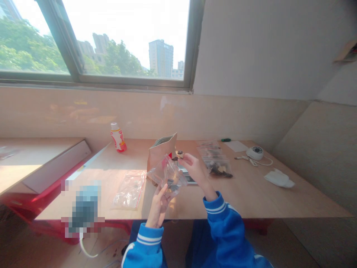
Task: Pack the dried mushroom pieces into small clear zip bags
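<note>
My left hand (161, 199) grips the lower part of a clear zip bag (158, 175) with small dark pieces (173, 187) inside. Just above the bag's mouth, my right hand (193, 167) pinches a small dark-and-tan piece (180, 154) between thumb and fingertips. I cannot make out its exact kind. Behind the bag stands a brown paper bag (156, 158), upright with its top open. A flat grey-white object (191, 179) lies partly hidden under my right hand.
Left of my hands lie flat clear bags (129, 190), with a red-and-white bottle (118, 138) behind. To the right are filled zip bags (219, 165), a white dome camera (254, 153) with its cable, a crumpled white wrapper (279, 178), a paper sheet (236, 146) and a green-handled tool (225, 140).
</note>
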A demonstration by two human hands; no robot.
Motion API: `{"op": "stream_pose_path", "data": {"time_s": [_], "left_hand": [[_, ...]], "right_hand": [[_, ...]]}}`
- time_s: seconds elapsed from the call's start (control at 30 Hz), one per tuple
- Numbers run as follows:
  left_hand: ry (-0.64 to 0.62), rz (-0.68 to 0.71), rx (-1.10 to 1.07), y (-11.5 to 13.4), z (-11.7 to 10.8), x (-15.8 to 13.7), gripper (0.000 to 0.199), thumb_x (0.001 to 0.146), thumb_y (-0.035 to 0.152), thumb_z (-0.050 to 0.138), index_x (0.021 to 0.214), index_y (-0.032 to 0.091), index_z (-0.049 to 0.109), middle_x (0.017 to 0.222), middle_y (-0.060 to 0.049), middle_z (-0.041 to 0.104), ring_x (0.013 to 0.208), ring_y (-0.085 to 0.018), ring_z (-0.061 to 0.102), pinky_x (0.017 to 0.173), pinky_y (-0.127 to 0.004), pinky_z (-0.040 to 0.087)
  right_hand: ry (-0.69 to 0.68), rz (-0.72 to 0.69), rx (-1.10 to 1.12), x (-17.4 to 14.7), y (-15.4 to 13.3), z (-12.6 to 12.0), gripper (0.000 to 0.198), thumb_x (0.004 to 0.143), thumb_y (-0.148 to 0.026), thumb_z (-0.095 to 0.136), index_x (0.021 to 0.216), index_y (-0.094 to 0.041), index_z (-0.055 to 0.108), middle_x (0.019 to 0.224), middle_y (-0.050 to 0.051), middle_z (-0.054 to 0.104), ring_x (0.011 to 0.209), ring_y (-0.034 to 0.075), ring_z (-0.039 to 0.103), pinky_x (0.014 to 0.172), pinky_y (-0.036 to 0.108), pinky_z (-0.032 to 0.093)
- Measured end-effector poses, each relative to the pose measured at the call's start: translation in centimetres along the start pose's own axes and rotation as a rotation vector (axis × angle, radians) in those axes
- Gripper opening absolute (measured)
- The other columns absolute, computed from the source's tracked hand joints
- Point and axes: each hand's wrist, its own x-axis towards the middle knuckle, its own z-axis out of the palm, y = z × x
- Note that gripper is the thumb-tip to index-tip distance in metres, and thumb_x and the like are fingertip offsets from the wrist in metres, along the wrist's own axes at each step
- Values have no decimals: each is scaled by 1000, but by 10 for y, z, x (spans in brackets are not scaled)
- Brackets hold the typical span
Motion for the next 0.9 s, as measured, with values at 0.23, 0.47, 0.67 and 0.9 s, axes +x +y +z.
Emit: {"op": "stream_pose_path", "data": {"time_s": [0.23,0.47,0.67,0.9], "left_hand": [[9,-27,-6,-1,-2,0,44,77,23,67,119,18,57,128,-10,59,105,-26,63,93,-41,50],[-3,-56,-23,-3,-6,4,48,75,28,69,120,18,56,125,-12,61,110,-28,60,94,-40,48],[-4,-46,-26,-2,-8,3,52,76,27,68,125,22,54,129,-9,59,117,-27,56,96,-38,46],[15,-66,-48,-5,-9,5,55,75,25,69,127,21,52,124,-10,62,113,-27,59,95,-39,46]], "right_hand": [[73,-242,-193,47,-38,3,24,85,-36,56,101,-21,63,103,5,69,97,19,63,87,32,49],[-70,-402,-488,69,-37,23,19,90,-21,47,103,-19,60,104,6,65,99,18,58,89,32,45],[-184,-491,-599,60,-24,24,29,90,-14,41,114,-19,56,111,9,61,110,20,50,98,37,40],[-195,-508,-683,54,-31,18,35,92,-16,37,122,-21,54,117,9,58,114,21,47,102,40,38]]}}
